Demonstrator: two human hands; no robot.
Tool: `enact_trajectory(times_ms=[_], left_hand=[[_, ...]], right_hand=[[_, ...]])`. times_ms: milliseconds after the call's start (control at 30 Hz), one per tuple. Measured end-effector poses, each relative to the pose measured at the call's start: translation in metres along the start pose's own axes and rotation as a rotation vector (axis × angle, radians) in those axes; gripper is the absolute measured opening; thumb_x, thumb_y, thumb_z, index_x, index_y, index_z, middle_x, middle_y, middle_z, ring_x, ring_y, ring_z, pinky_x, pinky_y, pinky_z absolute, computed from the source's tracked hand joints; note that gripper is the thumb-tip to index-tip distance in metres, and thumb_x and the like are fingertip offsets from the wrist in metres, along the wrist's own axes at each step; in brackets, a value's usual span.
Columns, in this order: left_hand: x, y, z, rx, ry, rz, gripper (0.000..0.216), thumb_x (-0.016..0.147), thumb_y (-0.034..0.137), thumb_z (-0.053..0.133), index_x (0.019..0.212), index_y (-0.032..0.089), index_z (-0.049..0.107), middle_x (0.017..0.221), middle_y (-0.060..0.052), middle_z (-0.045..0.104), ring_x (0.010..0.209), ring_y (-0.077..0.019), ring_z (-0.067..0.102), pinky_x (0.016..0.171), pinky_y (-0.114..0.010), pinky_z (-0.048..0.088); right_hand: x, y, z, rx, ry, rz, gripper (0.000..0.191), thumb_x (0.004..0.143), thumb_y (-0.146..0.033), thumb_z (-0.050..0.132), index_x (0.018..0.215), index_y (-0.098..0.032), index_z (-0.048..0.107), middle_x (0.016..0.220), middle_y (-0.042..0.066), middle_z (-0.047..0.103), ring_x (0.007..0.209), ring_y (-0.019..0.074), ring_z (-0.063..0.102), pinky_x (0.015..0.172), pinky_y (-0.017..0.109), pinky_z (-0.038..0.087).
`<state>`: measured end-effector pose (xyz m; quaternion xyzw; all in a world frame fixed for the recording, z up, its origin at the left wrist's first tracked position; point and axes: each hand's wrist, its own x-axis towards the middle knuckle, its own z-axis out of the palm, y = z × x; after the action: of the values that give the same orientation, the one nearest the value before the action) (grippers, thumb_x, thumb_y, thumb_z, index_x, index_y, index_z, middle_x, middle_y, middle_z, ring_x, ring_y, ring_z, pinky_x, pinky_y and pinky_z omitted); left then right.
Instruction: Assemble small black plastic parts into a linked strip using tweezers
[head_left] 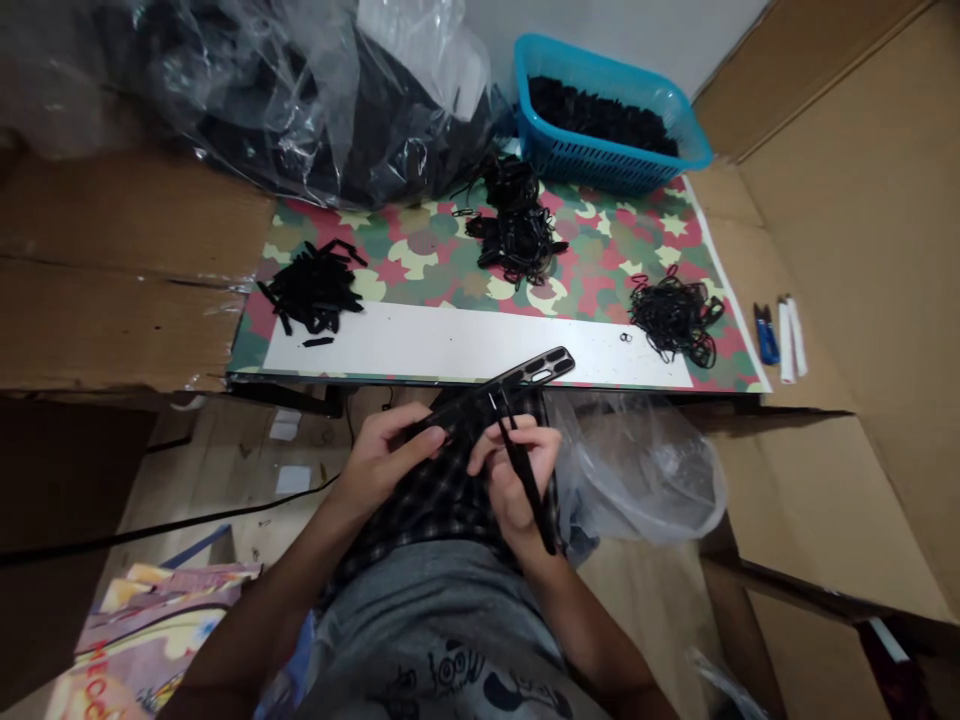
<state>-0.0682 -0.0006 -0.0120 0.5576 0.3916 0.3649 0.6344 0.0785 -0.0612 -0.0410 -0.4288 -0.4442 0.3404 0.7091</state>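
Over my lap, my left hand (397, 445) grips the near end of a long black slotted strip (517, 378), thumb on top. The strip slants up to the right, its far end over the table's front edge. My right hand (517, 465) is closed around black tweezers (526, 470), whose tips point up at the strip's middle. Whether the tips touch it, I cannot tell. On the table (442, 340) lie a pile of short black pieces (315, 290) at left, and a pile of thin black loops (675, 315) at right.
More tangled black loops (517, 240) lie mid-table. Behind them stand a blue basket (615, 165) of black pieces and a big clear plastic bag (322, 120). Blue-handled cutters (766, 335) and white sticks (791, 340) lie at right. A clear bag (645, 470) hangs below the table edge.
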Motion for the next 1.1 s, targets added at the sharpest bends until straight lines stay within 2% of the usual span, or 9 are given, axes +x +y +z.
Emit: enact_trajectory(times_ms=[100,233,300,400,500,667,800,933,1100], left_hand=[[0.000,0.004,0.001,0.000,-0.023,0.021,0.039,0.087,0.046,0.066,0.064,0.015,0.062,0.060,0.000,0.056,0.055,-0.0112,0.046,0.053,-0.023,0.035],[0.001,0.008,0.000,0.029,-0.055,0.048,0.037,0.088,0.045,0.066,0.067,0.015,0.062,0.060,0.001,0.056,0.056,-0.0113,0.048,0.053,-0.023,0.036],[0.002,0.009,0.000,0.046,-0.095,0.047,0.035,0.087,0.046,0.065,0.071,0.015,0.063,0.061,0.001,0.056,0.057,-0.0119,0.049,0.053,-0.023,0.037],[0.004,0.010,0.003,0.061,-0.127,0.061,0.037,0.088,0.049,0.063,0.073,0.014,0.064,0.064,0.000,0.057,0.059,-0.0126,0.050,0.054,-0.023,0.038],[0.005,0.012,0.007,0.124,-0.095,0.098,0.036,0.091,0.045,0.060,0.071,0.015,0.063,0.062,0.000,0.059,0.057,-0.0122,0.051,0.055,-0.023,0.040],[0.005,0.020,0.010,0.199,-0.063,0.174,0.033,0.093,0.035,0.057,0.066,0.015,0.060,0.059,0.001,0.058,0.053,-0.0104,0.050,0.054,-0.022,0.040],[0.006,0.028,0.011,0.269,-0.067,0.200,0.034,0.093,0.032,0.056,0.063,0.016,0.057,0.057,0.001,0.057,0.052,-0.0108,0.050,0.055,-0.022,0.041],[0.008,0.032,0.014,0.327,-0.061,0.275,0.028,0.092,0.028,0.056,0.066,0.017,0.057,0.056,0.002,0.056,0.051,-0.0104,0.050,0.055,-0.022,0.041],[0.009,0.032,0.015,0.345,-0.057,0.351,0.026,0.092,0.021,0.056,0.066,0.016,0.058,0.057,0.003,0.056,0.051,-0.0086,0.050,0.053,-0.020,0.039]], right_hand=[[0.001,0.008,0.016,-0.004,0.018,0.030,0.029,0.091,-0.046,0.060,0.107,-0.031,0.042,0.105,0.000,0.050,0.062,0.0133,0.059,0.054,0.030,0.050],[0.008,0.011,0.015,-0.061,0.031,0.016,0.027,0.091,-0.048,0.060,0.106,-0.031,0.044,0.103,0.002,0.050,0.088,0.0204,0.059,0.073,0.037,0.052],[0.010,0.010,0.012,-0.109,0.029,-0.029,0.025,0.092,-0.047,0.058,0.106,-0.032,0.045,0.101,0.002,0.051,0.091,0.0214,0.058,0.076,0.039,0.052],[0.013,0.007,0.010,-0.179,0.016,-0.084,0.022,0.093,-0.047,0.056,0.106,-0.032,0.044,0.100,0.002,0.051,0.086,0.0207,0.059,0.070,0.036,0.053],[0.016,0.005,0.006,-0.191,0.003,-0.110,0.023,0.092,-0.045,0.059,0.106,-0.032,0.045,0.101,0.001,0.053,0.084,0.0201,0.060,0.066,0.034,0.052],[0.025,-0.011,-0.018,-0.147,0.009,-0.118,0.018,0.092,-0.040,0.063,0.105,-0.030,0.055,0.101,0.001,0.055,0.073,0.0165,0.058,0.069,0.034,0.050],[0.037,-0.038,-0.033,-0.256,-0.105,-0.183,0.010,0.087,-0.026,0.066,0.094,-0.026,0.060,0.082,0.000,0.060,0.074,0.0207,0.058,0.064,0.034,0.048],[0.045,-0.056,-0.032,-0.356,-0.295,-0.238,0.013,0.083,-0.016,0.064,0.089,-0.026,0.060,0.080,0.000,0.064,0.068,0.0203,0.059,0.062,0.037,0.048],[0.047,-0.056,-0.028,-0.433,-0.315,-0.239,0.012,0.082,-0.016,0.063,0.085,-0.026,0.058,0.078,-0.001,0.064,0.067,0.0200,0.060,0.064,0.039,0.047]])
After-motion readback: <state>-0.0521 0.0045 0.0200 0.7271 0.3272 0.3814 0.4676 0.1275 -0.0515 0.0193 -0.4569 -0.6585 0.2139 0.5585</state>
